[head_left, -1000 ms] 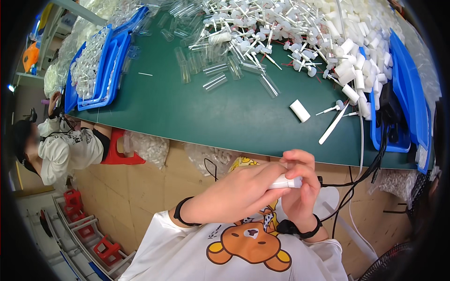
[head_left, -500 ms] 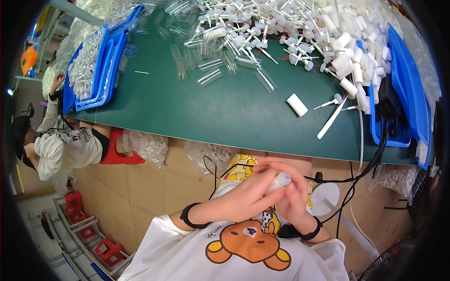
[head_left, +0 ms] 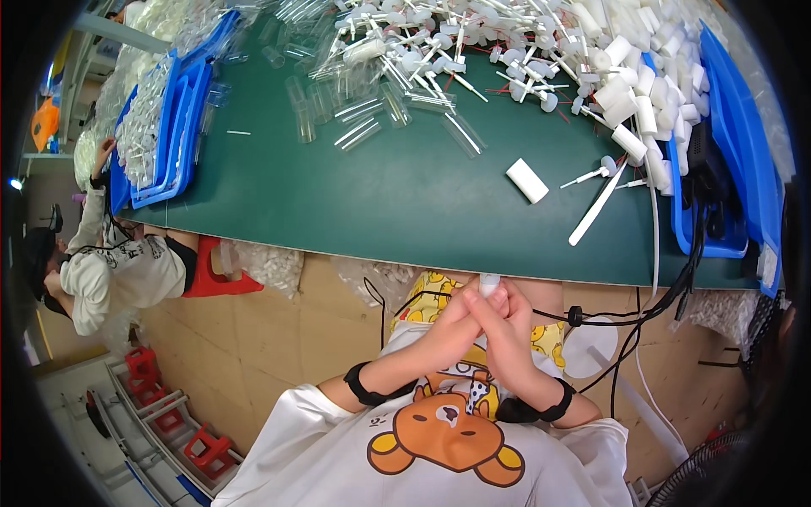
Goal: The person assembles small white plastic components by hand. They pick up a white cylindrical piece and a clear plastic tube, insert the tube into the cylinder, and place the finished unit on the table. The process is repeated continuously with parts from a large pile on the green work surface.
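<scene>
Both my hands are closed together over my lap, at the table's front edge. My left hand point(head_left: 454, 319) and my right hand point(head_left: 504, 314) wrap round one small white plastic cylinder point(head_left: 488, 283). Its smooth white end pokes out past the fingers, pointing away from me. The rest of the cylinder is hidden by my fingers and thumbs. On the table beyond lie a loose white cylinder point(head_left: 527, 181), a thin white stem with a translucent round cap point(head_left: 591, 172), and a long white flat stick point(head_left: 598, 210).
Clear tubes point(head_left: 358, 135) lie on the green table point(head_left: 338, 203), below a heap of capped stems point(head_left: 456, 42). White cylinders point(head_left: 644, 106) are piled beside a blue tray point(head_left: 737, 160). More blue trays point(head_left: 187, 127) stand left, near a seated person point(head_left: 127, 270). Black cables point(head_left: 629, 321) hang at right.
My hands have turned the cylinder. Its translucent capped end with a thin red wire was showing; now a white end points toward the table. My fingers have closed more tightly round it.
</scene>
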The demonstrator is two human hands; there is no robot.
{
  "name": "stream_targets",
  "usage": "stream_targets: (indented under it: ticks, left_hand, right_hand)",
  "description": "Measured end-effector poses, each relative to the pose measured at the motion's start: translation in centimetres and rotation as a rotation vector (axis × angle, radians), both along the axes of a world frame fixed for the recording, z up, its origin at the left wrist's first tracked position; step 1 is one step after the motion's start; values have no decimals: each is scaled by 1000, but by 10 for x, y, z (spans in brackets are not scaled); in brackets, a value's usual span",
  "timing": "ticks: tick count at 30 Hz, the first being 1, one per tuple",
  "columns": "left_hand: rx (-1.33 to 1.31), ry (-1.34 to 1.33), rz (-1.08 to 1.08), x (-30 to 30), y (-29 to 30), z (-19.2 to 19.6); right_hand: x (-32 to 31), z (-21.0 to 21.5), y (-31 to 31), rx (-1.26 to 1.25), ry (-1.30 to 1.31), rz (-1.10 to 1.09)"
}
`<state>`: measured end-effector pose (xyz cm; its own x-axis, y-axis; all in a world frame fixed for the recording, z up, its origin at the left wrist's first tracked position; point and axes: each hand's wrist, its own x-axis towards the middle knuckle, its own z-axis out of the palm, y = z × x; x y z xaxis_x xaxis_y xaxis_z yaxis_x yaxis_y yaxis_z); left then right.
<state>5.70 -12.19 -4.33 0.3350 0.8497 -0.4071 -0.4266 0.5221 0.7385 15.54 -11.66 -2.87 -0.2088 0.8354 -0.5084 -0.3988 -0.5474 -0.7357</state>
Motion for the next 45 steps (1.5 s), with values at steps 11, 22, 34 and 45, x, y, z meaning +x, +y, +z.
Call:
stream_targets:
  ticks: [11,22,34,45]
  left_hand:
    - [-113,39,179,19,0,15]
    - [-295,49,-145,-19,21,33]
    - [-267,47,272,20,-2,29]
    - [347,686,-59,-1,10,17]
  right_hand:
    - [13,4,15,-115,25,80]
    - [-18,20,10,-313,182,-162]
    - [19,14,37,-270,166,216]
    - [2,-39,16,111,397,123]
